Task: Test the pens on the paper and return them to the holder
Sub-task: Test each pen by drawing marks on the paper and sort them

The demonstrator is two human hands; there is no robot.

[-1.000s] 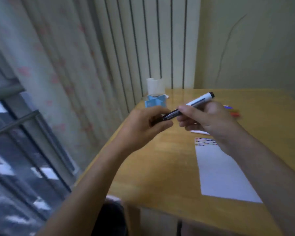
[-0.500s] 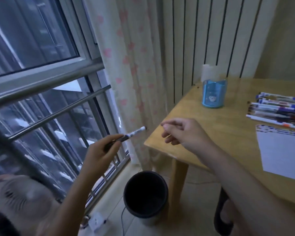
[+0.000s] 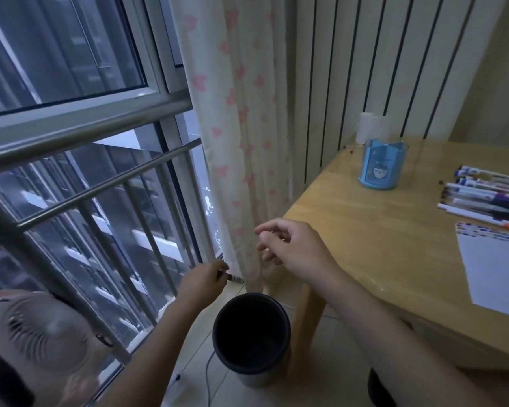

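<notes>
Pen point(image 3: 233, 278) x1 in left hand point(image 3: 202, 279), one bin point(image 3: 251, 336), right hand point(image 3: 294, 245) empty.

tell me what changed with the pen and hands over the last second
The right hand let go of the pen; the left hand kept its grip and carried it off the table, down toward the black bin. The blue holder, the pens in a row and the paper stayed put.

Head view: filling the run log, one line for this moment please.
left hand: grips pen above bin | right hand: empty | holder: on table
</notes>
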